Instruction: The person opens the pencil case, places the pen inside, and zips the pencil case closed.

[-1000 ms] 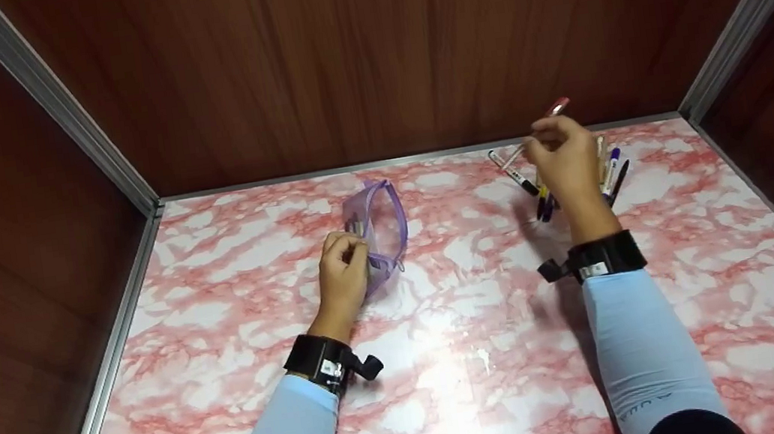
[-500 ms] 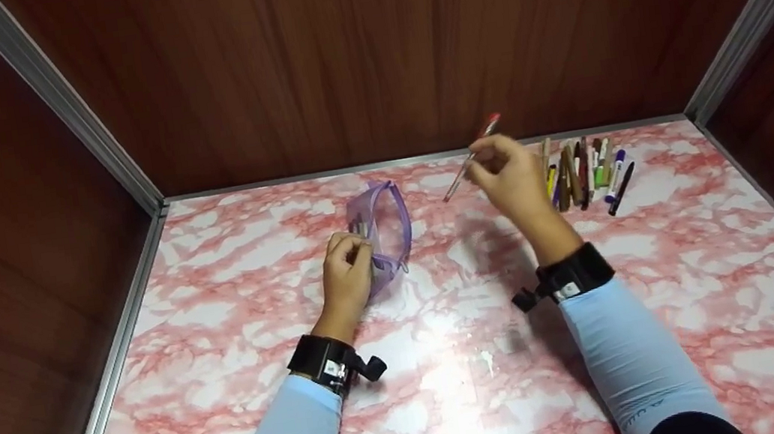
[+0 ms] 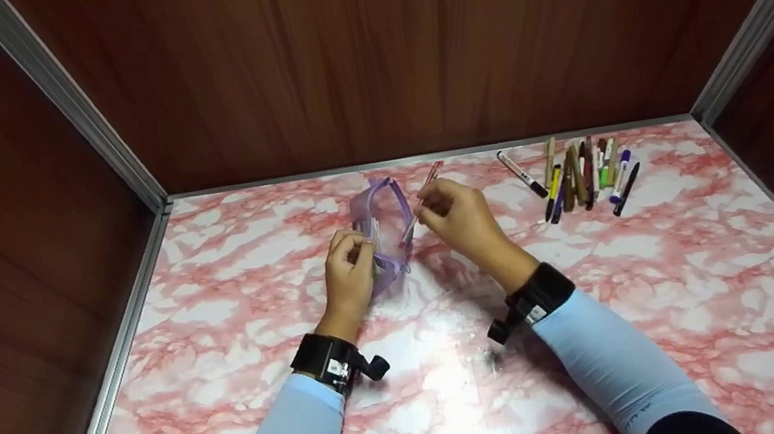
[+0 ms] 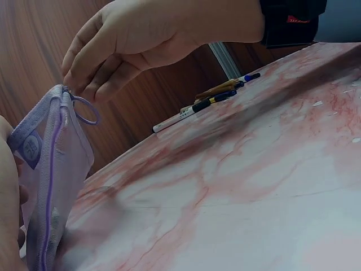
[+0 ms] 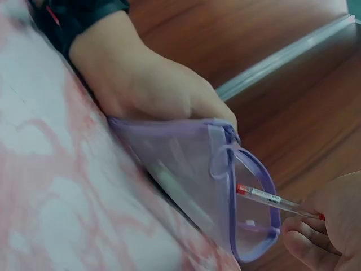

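Note:
A sheer purple zip pencil pouch [image 3: 382, 210] stands with its mouth open toward the right. My left hand [image 3: 349, 268] pinches its near rim between thumb and fingers. My right hand [image 3: 464, 225] is at the mouth, holding a clear pen with red ends [image 5: 265, 196]. The pen slants down, and in the right wrist view its lower red end lies at the pouch's opening. Pale slim items [image 5: 175, 189] show through the mesh inside the pouch. In the left wrist view the right hand [image 4: 130, 45] hovers by the zip's pull loop [image 4: 86, 112], and the pen is hidden.
Several pens and markers lie in a loose row at the back right, among them a yellow one [image 3: 553, 192], a purple-capped marker [image 3: 621, 176] and a black pen [image 3: 627, 189]. A white marker [image 3: 522, 174] lies apart to their left. Brown wood panels [image 3: 409, 47] wall the table.
My right hand has carried the red-ended pen leftward from the pen row to the pouch's mouth and lowered it. The left hand keeps its pinch on the rim.

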